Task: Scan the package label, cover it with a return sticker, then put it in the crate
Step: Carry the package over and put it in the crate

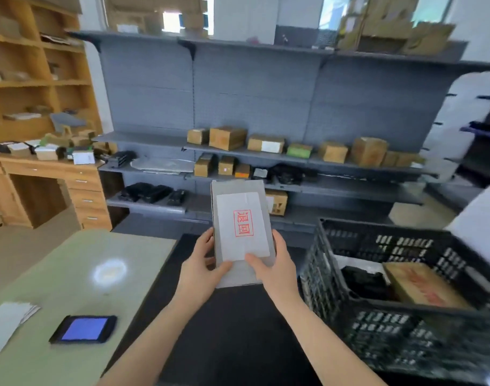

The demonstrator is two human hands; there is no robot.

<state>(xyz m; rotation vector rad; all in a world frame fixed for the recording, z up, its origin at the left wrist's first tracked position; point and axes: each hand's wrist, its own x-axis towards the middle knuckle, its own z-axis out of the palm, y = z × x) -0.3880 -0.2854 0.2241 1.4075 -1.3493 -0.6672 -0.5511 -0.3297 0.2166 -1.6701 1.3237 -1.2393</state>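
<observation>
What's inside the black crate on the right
Inside the black crate lie a brown cardboard box with red print, something black beside it, and a bit of white behind. The crate's near wall hides whatever is underneath.

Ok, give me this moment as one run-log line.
stage: sticker applied | package: held up in left hand and right hand | return sticker: on the upward face | crate: right, package not in
</observation>
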